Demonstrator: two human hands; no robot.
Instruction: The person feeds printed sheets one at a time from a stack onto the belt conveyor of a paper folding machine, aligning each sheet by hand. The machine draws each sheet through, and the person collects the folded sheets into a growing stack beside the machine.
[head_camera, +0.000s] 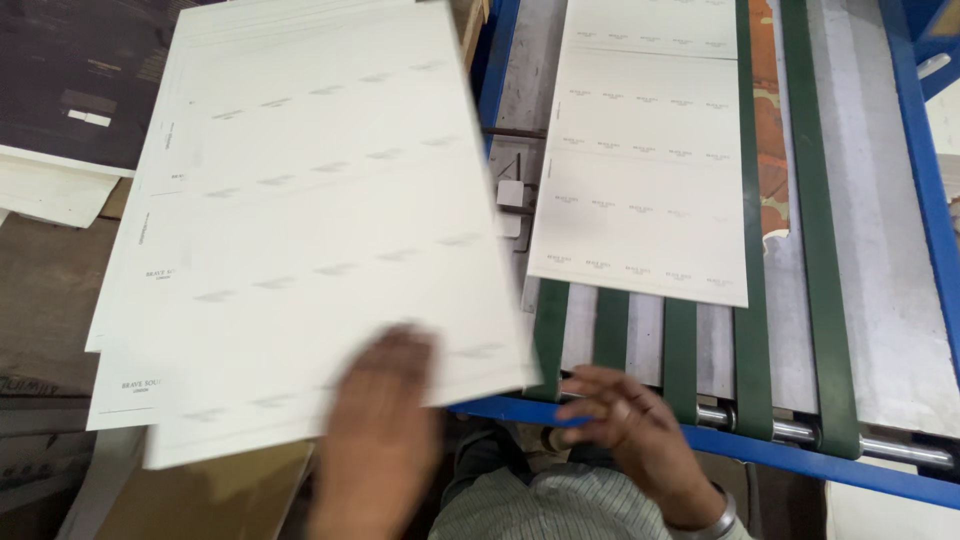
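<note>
- Blue-framed conveyor (905, 150) on the right, green belts (815, 250) running lengthwise over a grey bed.
- Stack of white printed sheets (300, 210) on the left, tilted, near corner overhanging the blue frame edge.
- Single printed sheet (645, 150) lying flat on the belts, well apart from both hands.
- Left hand (375, 440) blurred, raised palm-down at the stack's near edge, touching or just over the top sheet; grip impossible to tell.
- Right hand (625, 415) at the conveyor's near rail, fingers loosely curled and spread, holding nothing.
</note>
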